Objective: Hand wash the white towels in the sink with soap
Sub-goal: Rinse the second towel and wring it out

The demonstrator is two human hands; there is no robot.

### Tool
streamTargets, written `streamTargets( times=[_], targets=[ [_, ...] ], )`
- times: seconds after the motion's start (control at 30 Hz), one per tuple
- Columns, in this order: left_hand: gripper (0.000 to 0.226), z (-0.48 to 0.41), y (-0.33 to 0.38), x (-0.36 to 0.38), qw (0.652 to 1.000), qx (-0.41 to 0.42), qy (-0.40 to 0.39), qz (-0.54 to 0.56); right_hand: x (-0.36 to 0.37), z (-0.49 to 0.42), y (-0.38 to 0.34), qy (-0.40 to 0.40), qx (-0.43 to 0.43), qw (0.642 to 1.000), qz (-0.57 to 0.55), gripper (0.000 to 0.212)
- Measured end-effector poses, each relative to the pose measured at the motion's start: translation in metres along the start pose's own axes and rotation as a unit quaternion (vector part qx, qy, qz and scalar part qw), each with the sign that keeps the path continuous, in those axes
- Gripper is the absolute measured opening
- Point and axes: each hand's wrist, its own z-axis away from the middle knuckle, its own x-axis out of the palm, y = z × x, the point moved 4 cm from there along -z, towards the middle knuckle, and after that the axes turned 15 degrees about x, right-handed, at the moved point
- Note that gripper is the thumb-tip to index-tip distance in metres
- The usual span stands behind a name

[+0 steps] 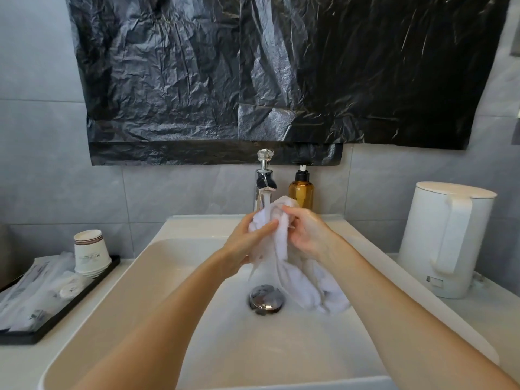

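Head view: both hands, left hand (247,243) and right hand (308,235), grip a white towel (284,249) over the sink (157,266) under the tap (264,184). Left fingers (268,227) curl round it. Right fingertips pinch its top, partly hidden in folds; its lower end trails beside the drain (266,299).

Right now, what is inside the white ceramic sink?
A round chrome drain plug and the trailing end of a wet white cloth towel. The sink floor under that towel is covered.
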Motion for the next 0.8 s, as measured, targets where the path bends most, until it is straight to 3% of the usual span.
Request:
streamTargets(
  times=[0.1,0.2,0.23,0.33,0.47,0.5,0.53,0.6,0.63,0.67,0.8],
  targets=[
    [0.039,0.002,0.002,0.000,0.994,0.047,0.078,-0.063,0.003,-0.007,0.008,0.106,-0.054,0.977,0.178,0.029],
    [0.042,0.002,0.006,0.005,0.986,0.067,0.110,-0.101,0.005,-0.001,0.005,0.261,-0.158,0.861,0.407,0.045],
    [0.040,0.002,0.007,0.007,0.987,0.069,0.118,-0.090,0.007,-0.001,0.009,0.272,-0.169,0.844,0.430,0.049],
    [0.036,0.001,0.010,0.007,0.987,0.064,0.138,-0.061,0.018,-0.005,0.022,0.237,-0.188,0.857,0.416,0.072],
    [0.033,-0.001,0.008,0.006,0.985,0.034,0.171,0.007,0.017,0.008,0.019,0.353,-0.280,0.767,0.457,0.069],
    [0.035,-0.001,0.007,0.005,0.982,0.025,0.183,0.025,0.015,0.008,0.016,0.354,-0.295,0.763,0.454,0.068],
    [0.036,-0.001,0.005,0.005,0.981,0.017,0.192,0.035,0.013,0.005,0.016,0.319,-0.292,0.784,0.445,0.064],
    [0.040,0.000,0.003,0.004,0.980,0.015,0.196,0.020,0.015,-0.005,0.025,0.169,-0.223,0.881,0.382,0.051],
    [0.042,0.001,0.004,0.003,0.981,0.018,0.192,0.001,0.016,-0.009,0.031,0.120,-0.189,0.911,0.347,0.045],
    [0.044,0.002,0.004,0.003,0.982,0.019,0.186,-0.017,0.017,-0.014,0.035,0.113,-0.177,0.920,0.331,0.040],
    [0.046,0.001,0.001,-0.003,0.981,0.013,0.187,-0.049,0.024,-0.018,0.035,0.178,-0.177,0.900,0.357,0.031]
  ],
)
